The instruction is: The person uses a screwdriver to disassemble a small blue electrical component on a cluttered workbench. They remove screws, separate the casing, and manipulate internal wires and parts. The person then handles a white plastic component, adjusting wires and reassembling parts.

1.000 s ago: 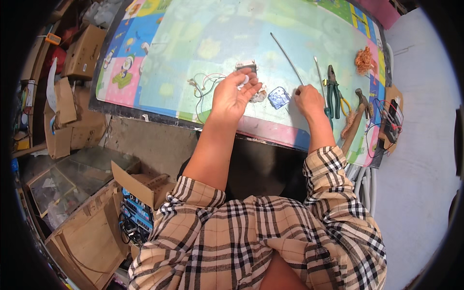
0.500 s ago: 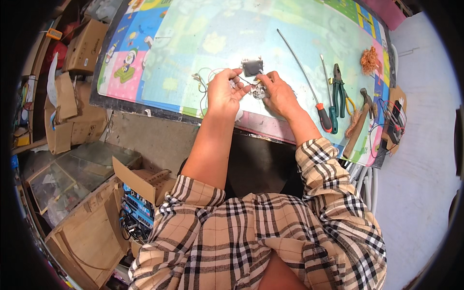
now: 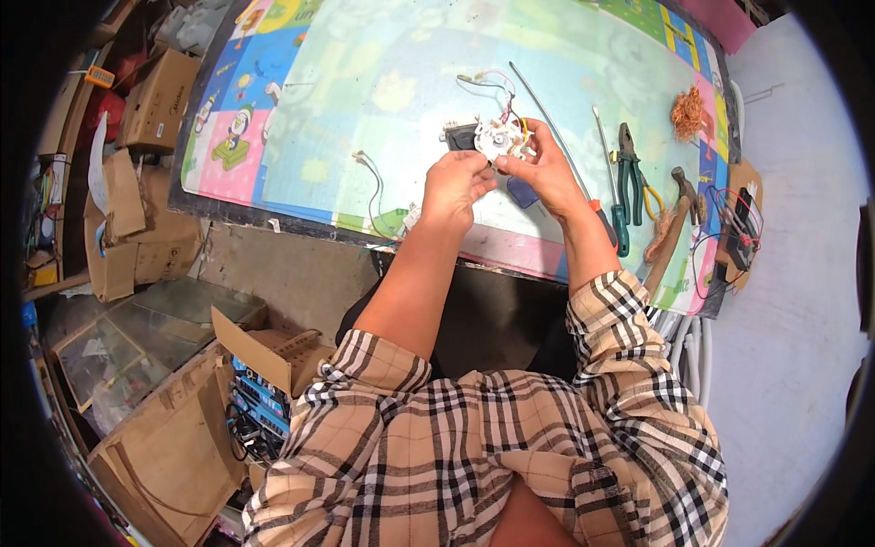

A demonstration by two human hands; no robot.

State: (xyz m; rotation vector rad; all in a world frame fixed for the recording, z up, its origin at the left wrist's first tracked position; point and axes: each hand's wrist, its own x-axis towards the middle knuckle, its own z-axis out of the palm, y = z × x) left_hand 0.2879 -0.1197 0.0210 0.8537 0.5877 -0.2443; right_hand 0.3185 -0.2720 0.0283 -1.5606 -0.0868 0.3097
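Two hands work at one white round part (image 3: 499,139) with wires, held above the table (image 3: 365,109): the right hand (image 3: 551,178) grips its right side, while the left hand's (image 3: 453,189) fingertips meet its lower edge, whether pinching it I cannot tell. The part overlaps one black block (image 3: 462,137); one blue piece (image 3: 522,191) lies below. Rightward lie two screwdrivers (image 3: 622,228), one handle partly behind the right forearm, one green-handled pliers (image 3: 625,150), one hammer (image 3: 670,228) and one copper-coloured tangle (image 3: 687,114).
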